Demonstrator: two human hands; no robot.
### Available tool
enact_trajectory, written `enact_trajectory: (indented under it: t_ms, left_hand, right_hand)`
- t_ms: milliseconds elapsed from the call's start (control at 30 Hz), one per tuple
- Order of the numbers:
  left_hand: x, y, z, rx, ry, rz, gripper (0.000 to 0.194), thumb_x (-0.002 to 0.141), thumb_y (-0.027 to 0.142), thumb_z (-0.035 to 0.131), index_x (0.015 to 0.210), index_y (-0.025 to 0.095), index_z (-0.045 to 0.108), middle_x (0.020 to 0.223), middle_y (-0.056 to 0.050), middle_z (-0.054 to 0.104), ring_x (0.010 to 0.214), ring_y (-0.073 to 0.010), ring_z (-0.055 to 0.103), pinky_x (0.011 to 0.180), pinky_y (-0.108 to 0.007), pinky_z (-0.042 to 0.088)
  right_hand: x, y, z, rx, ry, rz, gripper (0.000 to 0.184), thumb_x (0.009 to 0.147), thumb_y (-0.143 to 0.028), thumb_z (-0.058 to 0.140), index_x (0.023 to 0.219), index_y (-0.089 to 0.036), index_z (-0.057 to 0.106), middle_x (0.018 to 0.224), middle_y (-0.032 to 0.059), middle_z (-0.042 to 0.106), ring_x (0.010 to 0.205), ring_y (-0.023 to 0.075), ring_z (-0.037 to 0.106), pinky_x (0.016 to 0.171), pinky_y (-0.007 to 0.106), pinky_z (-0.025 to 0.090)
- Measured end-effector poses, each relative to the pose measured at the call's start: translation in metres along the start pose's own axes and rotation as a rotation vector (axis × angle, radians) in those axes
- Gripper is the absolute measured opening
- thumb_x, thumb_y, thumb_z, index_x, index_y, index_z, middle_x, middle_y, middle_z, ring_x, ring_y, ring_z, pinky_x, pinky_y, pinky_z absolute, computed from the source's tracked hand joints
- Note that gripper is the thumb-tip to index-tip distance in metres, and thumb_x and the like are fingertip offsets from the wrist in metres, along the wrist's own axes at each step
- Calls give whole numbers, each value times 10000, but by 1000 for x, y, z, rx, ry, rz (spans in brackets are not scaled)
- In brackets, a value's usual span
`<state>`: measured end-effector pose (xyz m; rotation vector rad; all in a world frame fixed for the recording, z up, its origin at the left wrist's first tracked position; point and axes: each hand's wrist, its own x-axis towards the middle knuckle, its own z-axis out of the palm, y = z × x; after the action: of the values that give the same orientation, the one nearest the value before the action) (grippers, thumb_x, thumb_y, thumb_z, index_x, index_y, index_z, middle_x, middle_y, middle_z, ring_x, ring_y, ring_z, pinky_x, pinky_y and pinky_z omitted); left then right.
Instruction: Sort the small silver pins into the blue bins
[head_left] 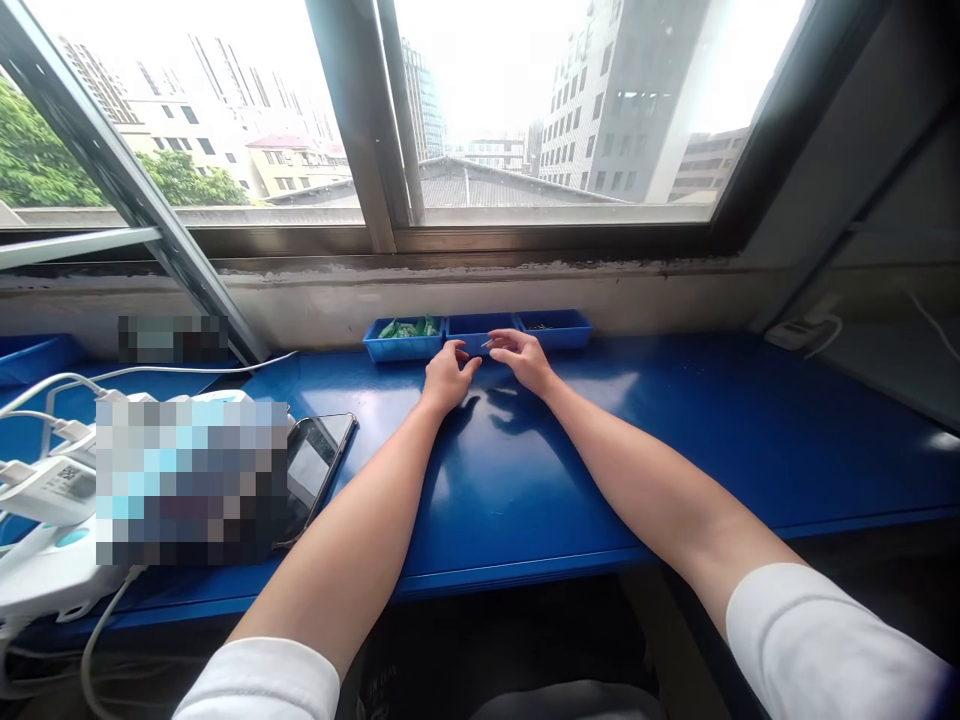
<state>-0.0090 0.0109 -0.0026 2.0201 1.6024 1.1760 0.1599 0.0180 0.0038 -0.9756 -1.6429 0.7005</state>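
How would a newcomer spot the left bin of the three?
Find the window; below it lies a blue table. At its back edge, three blue bins stand in a row. The left bin alone shows green contents.

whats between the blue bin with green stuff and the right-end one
Another blue bin, the middle one of that row, partly hidden by the right hand in the head view.

Nothing is legible; the white power adapter (pixel 46 500) bears a square code (pixel 71 477) and print (pixel 53 490) too small to read.
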Motion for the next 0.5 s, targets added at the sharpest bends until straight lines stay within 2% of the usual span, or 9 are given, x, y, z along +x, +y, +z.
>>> enact_trajectory:
  t_ms: [100,233,333,500]
  left_hand:
    - [1,-2,2,86,-19,-32,385,807,331,604,1150,181,515,1091,-92,657,1054,-227,593,880,-338,439]
    - [-1,1,2,200,-102,-31,392,808,368,585,1149,183,523,1145,-110,636,1099,-261,565,906,-376,410]
    - [-2,2,3,247,-127,-20,398,823,394,549,1160,185,524,1162,-118,630,1108,-281,553,917,-406,391]
    - [-1,0,5,317,-156,-2,434,823,435,524,1179,187,530,1167,-127,627,1130,-308,531,924,-425,377]
  right_hand:
    - [0,-2,-5,-339,88,-115,547,688,-319,611,1222,-200,573,1134,54,655,1041,229,537,949,381,403]
    - [-1,-1,-8,-676,52,-98,716,698,-376,603,1370,-190,437,1369,70,503,1149,299,434,988,463,344]
    - [0,3,-7,-815,5,-32,811,702,-425,601,1437,-213,331,1488,66,348,1164,348,386,955,509,346]
    - [3,12,-6,-928,-136,83,869,687,-510,617,1457,-292,278,1561,44,156,1190,409,344,926,572,338]
